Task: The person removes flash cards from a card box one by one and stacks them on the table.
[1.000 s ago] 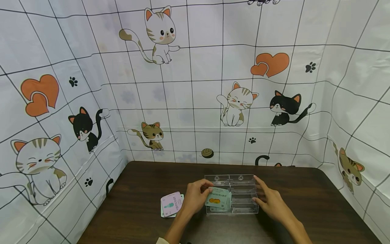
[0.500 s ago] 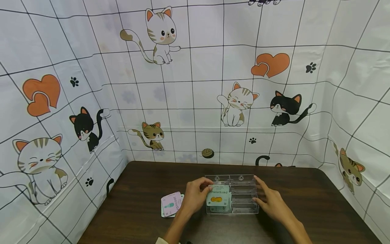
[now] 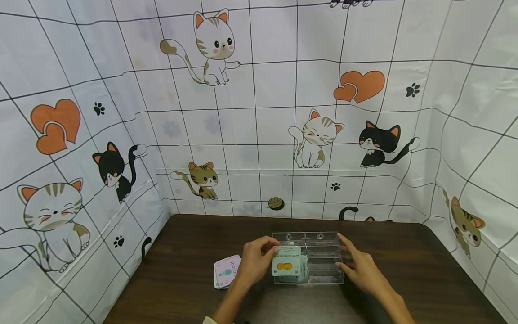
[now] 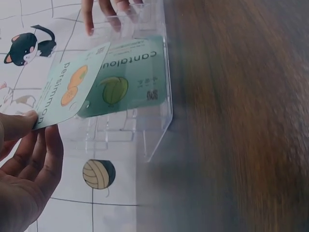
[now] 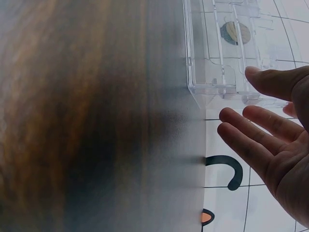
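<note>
My left hand (image 3: 256, 260) pinches a mint-green persimmon card (image 3: 286, 262) by its edge, between thumb and fingers. The card is tilted in front of the left column of a clear tiered card rack (image 3: 323, 272). Behind it, a green cantaloupe card (image 4: 123, 82) stands in the rack's front left tier, partly covered by the persimmon card in the left wrist view. At the rack's right side is my right hand (image 3: 362, 268), its thumb and fingers extended around the side edge. In the right wrist view those fingers look nearly straight, the thumb close to the clear plastic.
A small pile of cards, with a lilac raincoat card (image 3: 227, 271) on top, lies on the dark wooden table (image 3: 182, 270) left of my left hand. Behind the table hangs a white gridded sheet (image 3: 275, 90) printed with cats, hearts and paws.
The persimmon card first straightened against the rack's left column, then shifted slightly left with my left hand. My right hand has stayed at the rack's side.
</note>
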{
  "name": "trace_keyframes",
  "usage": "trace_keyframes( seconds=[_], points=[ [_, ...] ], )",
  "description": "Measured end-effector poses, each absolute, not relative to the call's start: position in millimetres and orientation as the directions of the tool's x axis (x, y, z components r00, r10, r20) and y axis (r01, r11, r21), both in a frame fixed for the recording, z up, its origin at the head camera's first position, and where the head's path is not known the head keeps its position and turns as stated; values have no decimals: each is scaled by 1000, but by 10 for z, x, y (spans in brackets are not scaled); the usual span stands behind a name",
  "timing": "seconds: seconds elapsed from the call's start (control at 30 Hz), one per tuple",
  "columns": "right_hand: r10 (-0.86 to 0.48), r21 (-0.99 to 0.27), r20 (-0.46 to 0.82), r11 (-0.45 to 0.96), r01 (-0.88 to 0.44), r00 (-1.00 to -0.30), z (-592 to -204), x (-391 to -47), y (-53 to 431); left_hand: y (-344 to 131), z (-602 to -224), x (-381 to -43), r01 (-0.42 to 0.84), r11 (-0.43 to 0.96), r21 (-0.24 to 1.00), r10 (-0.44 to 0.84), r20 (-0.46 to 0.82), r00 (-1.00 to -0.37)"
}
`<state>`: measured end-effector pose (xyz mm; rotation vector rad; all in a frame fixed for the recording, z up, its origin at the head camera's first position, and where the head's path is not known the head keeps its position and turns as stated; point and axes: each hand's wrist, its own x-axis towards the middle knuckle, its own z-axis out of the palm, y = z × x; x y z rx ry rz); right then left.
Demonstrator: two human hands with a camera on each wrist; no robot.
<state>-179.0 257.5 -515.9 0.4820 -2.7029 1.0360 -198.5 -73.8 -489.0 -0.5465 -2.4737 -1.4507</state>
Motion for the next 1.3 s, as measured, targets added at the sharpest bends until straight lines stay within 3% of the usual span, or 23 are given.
trace_keyframes(
  seconds=[0.53,1.3],
  points=[
    [-231,-607,303,702,-374,-925,-5156,-1799,2582,-892,-4904,-1976,436,456,776,174,403,-899],
    [-231,-605,299,705,-371,-926,-5161,-1805,2591,-1124,-4879,-1965,353,466,812,117,338,-934]
  ],
)
